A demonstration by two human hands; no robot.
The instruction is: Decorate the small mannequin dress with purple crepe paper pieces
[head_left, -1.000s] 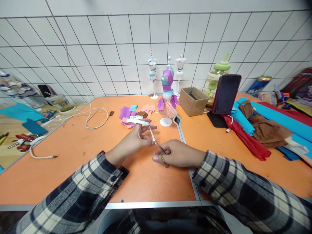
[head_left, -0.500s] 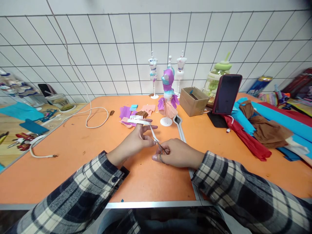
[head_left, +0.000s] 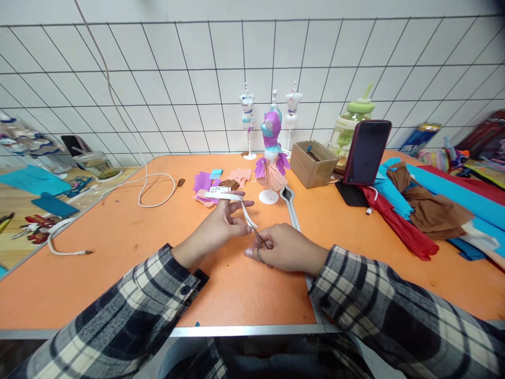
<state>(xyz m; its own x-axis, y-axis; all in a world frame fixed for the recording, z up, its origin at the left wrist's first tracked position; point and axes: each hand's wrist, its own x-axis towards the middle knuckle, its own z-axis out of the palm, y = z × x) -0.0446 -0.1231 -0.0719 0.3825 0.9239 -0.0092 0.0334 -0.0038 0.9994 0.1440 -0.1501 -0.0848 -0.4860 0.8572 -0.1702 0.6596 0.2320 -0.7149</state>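
Note:
My left hand (head_left: 228,220) holds a thin white strip (head_left: 245,211), which bends over its fingers and hangs down toward my right hand. The strip's other end reaches left above the paper scraps. In my right hand (head_left: 284,246) is a small pair of metal scissors (head_left: 259,240), with my fingers closed round the handles. The blades point up and left, at the strip's lower end near my left thumb. Whether they touch the strip I cannot tell. Beyond my hands stands a small dress form (head_left: 271,137) in a purple and peach paper outfit.
Purple, peach, blue and brown paper scraps (head_left: 203,180) lie behind my left hand. A cardboard box (head_left: 314,164), a phone (head_left: 366,152) on a stand and a green-lidded bottle (head_left: 352,123) are at the back right. Crepe paper (head_left: 436,202) covers the right side. A white cable (head_left: 148,179) lies left.
The white strip's left end has shifted and tilted slightly. My right hand and the scissors have moved a touch to the left; the grip of both hands looks the same.

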